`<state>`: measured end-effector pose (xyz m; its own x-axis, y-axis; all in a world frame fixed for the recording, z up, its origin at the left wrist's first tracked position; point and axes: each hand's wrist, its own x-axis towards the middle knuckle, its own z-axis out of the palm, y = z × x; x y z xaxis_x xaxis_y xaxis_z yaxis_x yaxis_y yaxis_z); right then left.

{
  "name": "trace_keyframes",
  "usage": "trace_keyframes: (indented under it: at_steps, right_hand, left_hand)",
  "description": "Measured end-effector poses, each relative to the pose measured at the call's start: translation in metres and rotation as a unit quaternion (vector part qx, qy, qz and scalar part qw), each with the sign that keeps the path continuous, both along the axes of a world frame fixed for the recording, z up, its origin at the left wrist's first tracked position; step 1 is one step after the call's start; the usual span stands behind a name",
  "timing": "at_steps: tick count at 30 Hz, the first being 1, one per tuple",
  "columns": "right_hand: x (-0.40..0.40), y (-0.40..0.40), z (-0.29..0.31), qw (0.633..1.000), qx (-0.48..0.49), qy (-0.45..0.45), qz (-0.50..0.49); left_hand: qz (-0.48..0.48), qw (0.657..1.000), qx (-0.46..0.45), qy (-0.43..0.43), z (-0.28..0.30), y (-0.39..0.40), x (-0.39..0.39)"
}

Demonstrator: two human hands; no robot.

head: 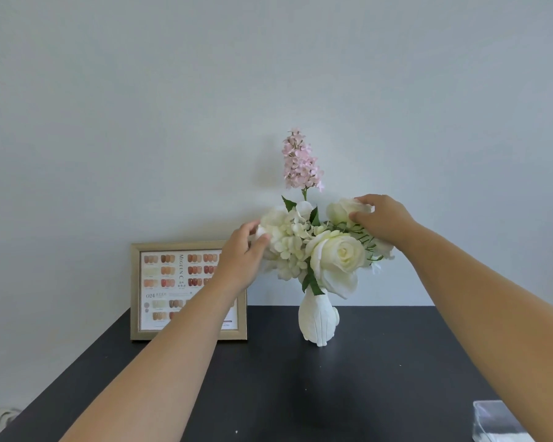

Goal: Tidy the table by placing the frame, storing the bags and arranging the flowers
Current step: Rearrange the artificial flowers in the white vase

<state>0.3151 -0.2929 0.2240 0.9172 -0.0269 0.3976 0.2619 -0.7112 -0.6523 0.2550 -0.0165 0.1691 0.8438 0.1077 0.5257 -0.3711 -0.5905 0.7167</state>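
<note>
Flowers [313,247] beside frame [160,291], between hands.

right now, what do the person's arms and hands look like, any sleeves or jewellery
Both forearms are bare as far as the view reaches, with no sleeve showing. The left hand and the right hand wear no gloves, and no watch, bracelet or ring is visible. Nothing is marked on either arm.

open table [300,393] front, frame [134,291] rear-left, vase [316,320] centre
</note>
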Motion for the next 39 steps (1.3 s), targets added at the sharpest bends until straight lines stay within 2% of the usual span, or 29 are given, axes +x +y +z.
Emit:
trace_keyframes:
  at_steps: [2, 4, 6, 8, 12, 17, 24, 30, 34, 39]
  right_hand:
    - [-0.005, 0.002, -0.001, 0.997, -0.051, -0.028, -0.047]
    - [-0.016, 0.008, -0.003, 0.990, -0.096, -0.093, -0.054]
    - [-0.029, 0.016, -0.005, 0.982, -0.134, -0.133, -0.014]
    - [-0.040, 0.025, -0.005, 0.976, -0.166, -0.131, 0.048]
    - [-0.052, 0.042, 0.007, 0.965, -0.192, -0.103, 0.148]
    - [-0.047, 0.059, 0.015, 0.953, -0.210, -0.008, 0.219]
    - [-0.046, 0.047, -0.001, 0.969, -0.146, -0.055, 0.194]
    - [-0.047, 0.040, -0.007, 0.979, -0.078, -0.053, 0.181]
    - [-0.048, 0.045, -0.013, 0.979, -0.053, -0.046, 0.190]
    - [-0.049, 0.046, -0.014, 0.981, -0.043, -0.055, 0.181]
  left_hand:
    - [-0.001, 1.000, -0.019, 0.003, -0.005, 0.001, 0.001]
    - [-0.006, 0.997, -0.071, 0.013, -0.005, 0.002, 0.002]
    - [-0.030, 0.987, -0.150, 0.039, -0.003, 0.001, 0.005]
    - [-0.055, 0.975, -0.208, 0.063, -0.001, 0.000, 0.007]
    - [-0.067, 0.967, -0.238, 0.066, 0.002, -0.002, 0.012]
    - [-0.074, 0.976, -0.193, 0.068, 0.013, -0.003, 0.015]
    - [-0.054, 0.990, -0.111, 0.070, 0.025, -0.001, 0.025]
    - [-0.009, 0.990, -0.117, 0.075, 0.015, 0.001, 0.028]
    - [-0.009, 0.991, -0.129, 0.045, 0.021, -0.016, 0.025]
    - [0.010, 0.997, -0.078, 0.011, 0.030, -0.037, 0.024]
